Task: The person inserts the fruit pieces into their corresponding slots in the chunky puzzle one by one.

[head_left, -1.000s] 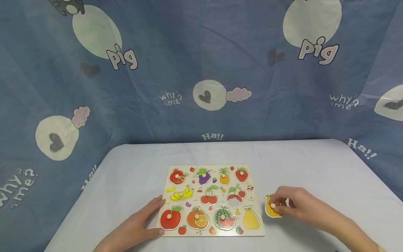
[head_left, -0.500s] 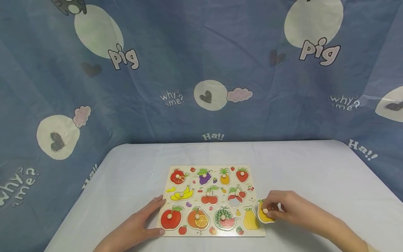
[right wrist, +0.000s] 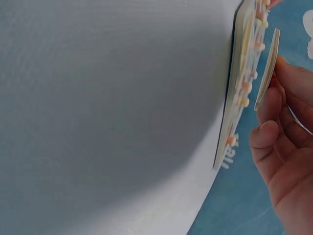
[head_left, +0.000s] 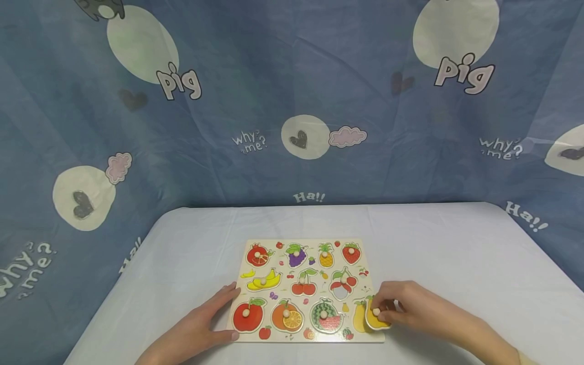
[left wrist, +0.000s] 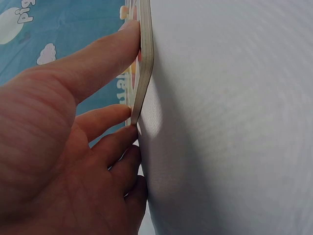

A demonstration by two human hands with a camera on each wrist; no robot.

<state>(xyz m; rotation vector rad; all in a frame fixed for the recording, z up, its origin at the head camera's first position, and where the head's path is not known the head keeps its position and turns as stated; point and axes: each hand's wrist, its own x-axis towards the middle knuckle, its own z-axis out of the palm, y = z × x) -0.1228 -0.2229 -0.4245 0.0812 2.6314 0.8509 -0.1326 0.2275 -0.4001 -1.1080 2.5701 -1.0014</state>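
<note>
A wooden fruit puzzle board point(head_left: 328, 338) lies flat on the table, most of its recesses filled with knobbed pieces. My right hand point(head_left: 410, 306) pinches the small round knob of a yellow pear puzzle piece point(head_left: 376, 323) between thumb and fingers. The piece hangs tilted over the board's front right corner, partly covering the pear-shaped recess point(head_left: 359, 320). In the right wrist view the piece point(right wrist: 267, 71) is raised apart from the board point(right wrist: 232, 93). My left hand point(head_left: 196, 324) rests against the board's left edge, thumb and forefinger spread and touching it; the left wrist view shows that edge point(left wrist: 146, 63).
The table point(head_left: 438, 238) has a white cloth. Behind it hangs a blue patterned curtain point(head_left: 255, 177). Filled places beside the pear recess hold a watermelon piece point(head_left: 318, 323) and, further left, an orange piece point(head_left: 276, 317) and an apple piece point(head_left: 253, 324).
My right hand has carried the pear puzzle piece leftward and slightly nearer, from beside the board to over its right edge. The left hand and board have stayed in place.
</note>
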